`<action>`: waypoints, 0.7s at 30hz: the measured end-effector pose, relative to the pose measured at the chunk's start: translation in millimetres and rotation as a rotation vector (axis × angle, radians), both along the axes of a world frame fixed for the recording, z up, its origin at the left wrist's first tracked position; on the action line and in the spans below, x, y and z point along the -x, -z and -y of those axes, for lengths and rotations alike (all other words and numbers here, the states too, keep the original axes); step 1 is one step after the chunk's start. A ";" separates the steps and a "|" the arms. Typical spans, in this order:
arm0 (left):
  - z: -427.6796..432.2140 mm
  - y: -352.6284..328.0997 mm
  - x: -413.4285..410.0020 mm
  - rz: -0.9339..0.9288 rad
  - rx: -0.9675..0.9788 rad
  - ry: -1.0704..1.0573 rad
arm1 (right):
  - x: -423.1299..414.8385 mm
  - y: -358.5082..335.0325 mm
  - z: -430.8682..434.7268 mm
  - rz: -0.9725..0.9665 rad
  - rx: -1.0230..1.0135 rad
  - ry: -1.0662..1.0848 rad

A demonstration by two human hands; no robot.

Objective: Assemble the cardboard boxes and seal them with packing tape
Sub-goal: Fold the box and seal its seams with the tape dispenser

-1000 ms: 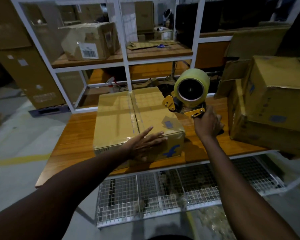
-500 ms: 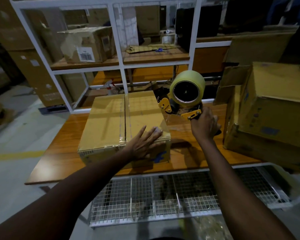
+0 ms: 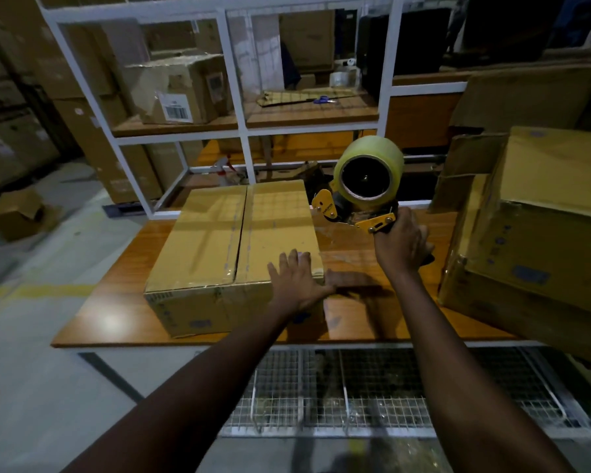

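A closed cardboard box point(image 3: 219, 240) lies on the wooden table point(image 3: 116, 315), its top flaps meeting along a centre seam with clear tape over it. My left hand point(image 3: 296, 281) presses flat with spread fingers on the box's near right corner. My right hand point(image 3: 401, 245) grips the handle of a yellow tape dispenser point(image 3: 365, 196) with a big roll of clear tape, held just right of the box above the table. A strip of clear tape stretches from the dispenser toward the box's right edge.
A stack of cardboard boxes point(image 3: 539, 233) crowds the table's right end. A white metal shelf frame point(image 3: 243, 131) behind holds a labelled box point(image 3: 178, 90), scissors point(image 3: 325, 99) and a tape roll. A wire mesh rack point(image 3: 355, 390) sits below the table. A small box point(image 3: 14, 213) lies on the floor at left.
The view has shifted, so the box sits more to the left. My left hand slid to the box's near right corner. My right hand with the dispenser stays just right of the box.
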State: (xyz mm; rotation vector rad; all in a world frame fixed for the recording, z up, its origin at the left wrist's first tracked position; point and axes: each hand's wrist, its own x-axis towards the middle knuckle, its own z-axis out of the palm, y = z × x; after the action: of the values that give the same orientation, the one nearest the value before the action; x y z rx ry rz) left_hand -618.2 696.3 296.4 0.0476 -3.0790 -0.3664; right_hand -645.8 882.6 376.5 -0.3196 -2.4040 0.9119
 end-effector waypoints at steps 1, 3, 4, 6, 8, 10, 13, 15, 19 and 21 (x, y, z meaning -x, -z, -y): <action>-8.6 -0.3 3.0 0.027 0.005 -0.043 | 1.5 -1.5 -1.1 -0.003 0.007 -0.006; -17.6 0.2 7.3 -0.002 0.057 -0.085 | 4.5 -3.7 -3.3 -0.013 0.017 -0.019; -16.5 1.6 8.9 -0.044 0.094 -0.082 | 5.8 -4.3 -4.5 -0.017 0.013 -0.025; -5.5 3.2 10.4 -0.125 0.164 -0.028 | 8.6 -5.5 -6.2 -0.017 0.004 -0.026; 7.9 1.7 10.6 -0.143 0.236 0.058 | 11.1 -6.1 -6.1 -0.008 0.001 -0.026; 16.4 -1.8 10.1 -0.119 0.294 0.120 | 12.5 -5.3 -3.8 0.000 0.000 -0.032; 24.9 -6.3 6.4 -0.094 0.343 0.192 | 12.5 -2.3 1.6 0.013 -0.005 -0.044; 37.0 -7.8 -1.1 -0.077 0.367 0.254 | 11.8 0.1 6.2 0.015 -0.004 -0.056; 76.7 -15.5 -32.7 -0.117 0.406 0.413 | 11.4 1.0 22.9 0.017 0.004 -0.070; 89.4 -24.2 -49.0 -0.153 0.305 0.312 | 10.8 -1.3 34.7 0.020 0.008 -0.077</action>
State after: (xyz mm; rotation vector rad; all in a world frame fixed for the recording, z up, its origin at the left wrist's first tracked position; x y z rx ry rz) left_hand -569.2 606.9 320.6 -0.4511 -2.9480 0.0917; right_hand -656.7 847.9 377.8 -0.2417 -2.4460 0.9571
